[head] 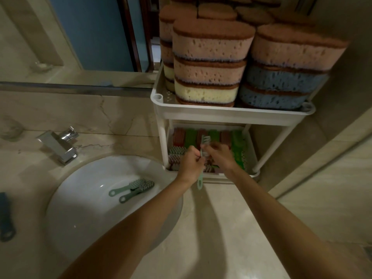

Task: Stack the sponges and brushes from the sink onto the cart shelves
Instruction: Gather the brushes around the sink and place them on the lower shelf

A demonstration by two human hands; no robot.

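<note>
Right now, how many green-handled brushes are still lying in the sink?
2. The first brush and second brush lie side by side in the sink, right of centre, handles pointing left. None seems hidden.

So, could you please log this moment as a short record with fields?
Left hand: grips the handle of a green brush
Right hand: on the same brush's head
Sink: two green brushes remain
Top shelf: stacked sponges
Lower shelf: rows of brushes
Counter, left edge: a dark handle
</note>
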